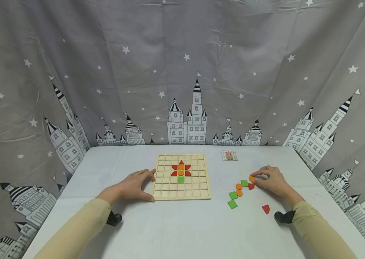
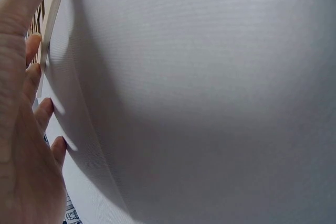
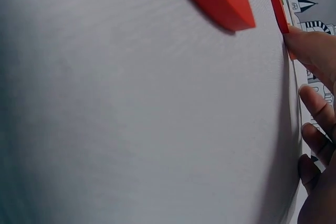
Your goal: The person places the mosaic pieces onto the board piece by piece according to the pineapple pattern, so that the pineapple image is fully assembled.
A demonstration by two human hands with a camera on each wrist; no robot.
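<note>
A wooden grid board (image 1: 166, 187) lies on the table with a figure of red, orange and green pieces in its middle cells. My left hand (image 1: 135, 185) rests against the board's left edge, thumb and fingers spread apart; the left wrist view shows this hand (image 2: 31, 114) beside the board's rim (image 2: 50, 19). Over on the right, my right hand (image 1: 271, 178) pinches an orange disc (image 1: 251, 178) between thumb and forefinger. Close under the thumb lies a red quarter-round piece (image 1: 251, 186). The right wrist view has the hand (image 3: 317, 129) at its right edge.
Loose green squares (image 1: 232, 204) and orange discs (image 1: 239, 193) lie between board and right hand. Another red quarter-round piece (image 1: 266, 209) sits nearer the front. A small pattern card (image 1: 229, 155) lies at the back. Behind the white table (image 1: 182, 230) hangs a grey curtain (image 1: 182, 43).
</note>
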